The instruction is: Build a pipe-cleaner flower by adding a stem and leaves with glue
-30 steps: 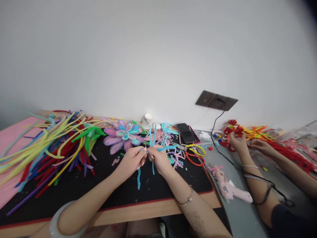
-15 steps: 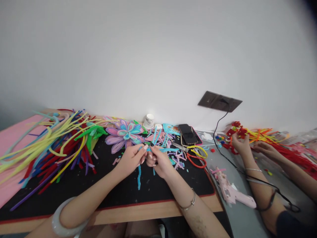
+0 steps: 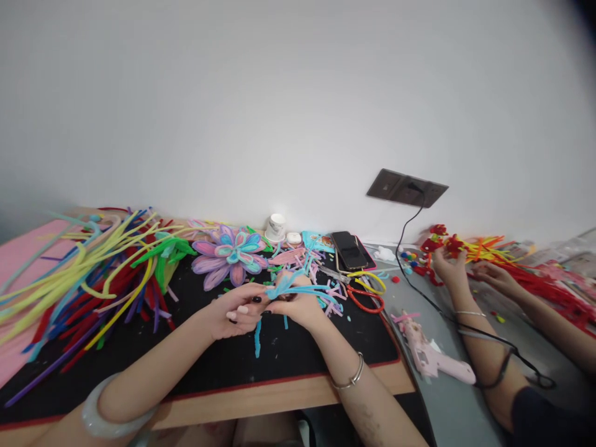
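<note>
A: How did the far left look?
B: A heap of fuzzy sticks (image 3: pixel 93 267) sprawled over a pink sheet (image 3: pixel 16 366) and a black mat (image 3: pixel 205 366); the view's edge cut some off.

A: And the left hand (image 3: pixel 239 313)?
B: Its forearm slanted up from the lower left, a pale bangle (image 3: pixel 100 413) near the cut-off elbow end. The hand was tipped partly palm-up, fingers bent, tips at the blue sticks (image 3: pixel 286 285). I couldn't tell whether they gripped.

A: Where were those sticks?
B: Above the mat, between the hands, loose ends fanning over the right one. Two ends hung below; the fingers hid the crossing.

A: The right hand (image 3: pixel 300 304)?
B: Back upward, wrist angled in from the lower right, thumb and fingers pinched on the sticks. Its far fingertips were covered.

A: Any room?
B: Bare mat lay below both hands, to the wooden desk (image 3: pixel 246 402) front. Behind, a flower (image 3: pixel 230 251) and clippings crowded in; scissors (image 3: pixel 352 288) lay near on the right.

A: Farther right?
B: A glue gun (image 3: pixel 426 351) on a grey desk (image 3: pixel 442 403), then another person's hands (image 3: pixel 451 266) at red pieces too small to make out.
</note>
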`<action>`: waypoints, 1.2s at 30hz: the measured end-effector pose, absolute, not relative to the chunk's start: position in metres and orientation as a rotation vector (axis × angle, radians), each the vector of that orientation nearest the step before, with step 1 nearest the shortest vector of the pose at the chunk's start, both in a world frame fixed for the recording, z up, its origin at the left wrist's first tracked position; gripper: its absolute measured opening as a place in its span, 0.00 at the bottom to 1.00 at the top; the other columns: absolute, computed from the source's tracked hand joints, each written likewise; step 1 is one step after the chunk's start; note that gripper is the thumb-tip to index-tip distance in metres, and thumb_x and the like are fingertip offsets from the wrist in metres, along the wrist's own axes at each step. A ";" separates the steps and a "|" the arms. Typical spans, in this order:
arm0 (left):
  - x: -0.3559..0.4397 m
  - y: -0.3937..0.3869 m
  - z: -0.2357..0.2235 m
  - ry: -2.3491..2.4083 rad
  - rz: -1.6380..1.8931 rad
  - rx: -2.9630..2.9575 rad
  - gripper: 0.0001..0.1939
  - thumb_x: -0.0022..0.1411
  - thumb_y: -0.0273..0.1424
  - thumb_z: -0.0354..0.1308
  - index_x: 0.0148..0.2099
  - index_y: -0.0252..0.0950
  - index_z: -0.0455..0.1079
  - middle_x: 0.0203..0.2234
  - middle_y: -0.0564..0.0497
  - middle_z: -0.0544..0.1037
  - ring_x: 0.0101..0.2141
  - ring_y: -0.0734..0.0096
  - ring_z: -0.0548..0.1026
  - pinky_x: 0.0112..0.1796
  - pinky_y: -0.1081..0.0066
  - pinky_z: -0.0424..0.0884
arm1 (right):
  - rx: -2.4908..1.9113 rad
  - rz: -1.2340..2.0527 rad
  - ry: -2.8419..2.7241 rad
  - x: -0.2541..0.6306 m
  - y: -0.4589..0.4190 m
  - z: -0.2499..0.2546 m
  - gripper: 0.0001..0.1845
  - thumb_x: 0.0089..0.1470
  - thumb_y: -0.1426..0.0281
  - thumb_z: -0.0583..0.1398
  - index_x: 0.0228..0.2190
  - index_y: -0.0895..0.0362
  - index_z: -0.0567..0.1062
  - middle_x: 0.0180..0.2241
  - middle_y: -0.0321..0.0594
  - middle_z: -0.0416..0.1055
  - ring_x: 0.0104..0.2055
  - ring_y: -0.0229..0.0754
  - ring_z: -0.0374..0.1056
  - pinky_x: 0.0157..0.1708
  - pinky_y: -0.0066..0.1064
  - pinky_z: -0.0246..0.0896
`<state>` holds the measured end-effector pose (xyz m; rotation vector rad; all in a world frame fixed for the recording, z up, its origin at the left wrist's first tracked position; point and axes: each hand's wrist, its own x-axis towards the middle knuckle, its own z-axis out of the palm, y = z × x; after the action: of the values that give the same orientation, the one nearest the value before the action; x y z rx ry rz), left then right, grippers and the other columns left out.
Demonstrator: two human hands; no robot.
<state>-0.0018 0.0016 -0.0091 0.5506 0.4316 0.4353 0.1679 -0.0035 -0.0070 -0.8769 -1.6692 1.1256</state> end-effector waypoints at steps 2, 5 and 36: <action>0.000 0.001 -0.010 0.444 0.405 0.568 0.15 0.64 0.28 0.49 0.23 0.32 0.63 0.07 0.63 0.52 0.08 0.89 0.36 0.10 0.84 0.41 | -0.890 1.050 -1.746 0.169 -0.004 -0.004 0.17 0.41 0.61 0.67 0.17 0.55 0.66 0.17 0.30 0.57 0.21 0.35 0.50 0.22 0.29 0.47; 0.002 0.002 -0.011 0.446 0.412 0.567 0.14 0.63 0.29 0.50 0.25 0.32 0.63 0.08 0.63 0.54 0.09 0.88 0.36 0.10 0.84 0.41 | -0.870 0.945 -1.851 0.170 -0.004 -0.001 0.14 0.49 0.62 0.63 0.17 0.54 0.69 0.18 0.33 0.60 0.22 0.36 0.53 0.24 0.30 0.51; -0.001 0.003 -0.013 0.597 0.510 0.802 0.22 0.64 0.42 0.47 0.24 0.33 0.64 0.10 0.56 0.61 0.11 0.83 0.49 0.16 0.78 0.48 | -0.900 0.882 -1.799 0.170 -0.003 -0.002 0.22 0.57 0.60 0.54 0.15 0.55 0.60 0.17 0.32 0.52 0.20 0.34 0.48 0.23 0.29 0.45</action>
<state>-0.0005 0.0031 -0.0127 0.8025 0.5972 0.5104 0.1701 -0.0032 -0.0023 -0.9001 -1.7991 0.8818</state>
